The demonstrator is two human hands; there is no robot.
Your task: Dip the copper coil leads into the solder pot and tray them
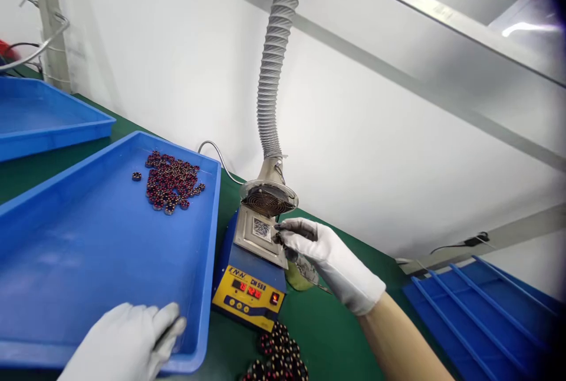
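Note:
In a white glove, my right hand [316,249] pinches a small dark round part [277,239] beside the square molten-metal well [262,229] of a solder pot [252,275]. The pot has a blue body, a yellow front panel and lit red digits. My left hand [132,340], also gloved, is over the near right corner of a blue tray [214,222], fingers pressed together; what is between them is hidden. A pile of small ring-shaped wound parts [172,180], dark with red and copper tones, lies in the tray's far end. One loose ring part [137,176] sits just left of it.
More ring-shaped parts [280,351] are heaped on the green table [336,340] before the pot. A fume hood [269,198] on a grey hose [278,45] hangs over the pot. A yellowish container [300,275] stands behind my right hand. Blue trays [44,109] flank both sides.

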